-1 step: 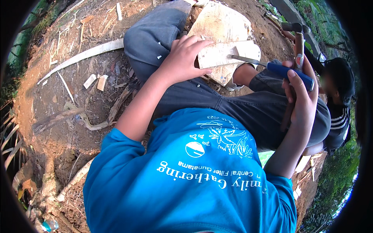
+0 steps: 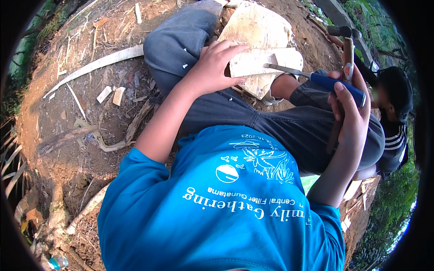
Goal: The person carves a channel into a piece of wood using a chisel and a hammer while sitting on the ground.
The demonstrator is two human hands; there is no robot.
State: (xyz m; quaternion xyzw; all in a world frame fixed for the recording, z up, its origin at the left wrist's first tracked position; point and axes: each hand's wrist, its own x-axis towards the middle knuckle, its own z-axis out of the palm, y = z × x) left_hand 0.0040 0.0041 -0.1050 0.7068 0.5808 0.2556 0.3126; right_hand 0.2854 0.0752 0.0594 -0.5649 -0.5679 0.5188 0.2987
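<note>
A pale wood piece (image 2: pixel 253 63) with a small notch cut in its upper face lies across a larger flat slab of wood (image 2: pixel 257 29) between my legs. My left hand (image 2: pixel 217 67) is closed round its left end, thumb on the near side and fingers on the far side. In my right hand (image 2: pixel 350 106) is a chisel with a blue handle (image 2: pixel 327 83), its steel blade pointing left and the tip at the notch. The same hand also holds a hammer (image 2: pixel 347 52) by its wooden handle, head upward beyond the fingers.
Bare soil around me carries wood chips (image 2: pixel 111 95), a long curved pale strip (image 2: pixel 97 67) and roots (image 2: pixel 68 137). Another person in a dark cap (image 2: pixel 395 92) sits close on the right. A plastic bottle (image 2: pixel 58 262) lies at the lower left.
</note>
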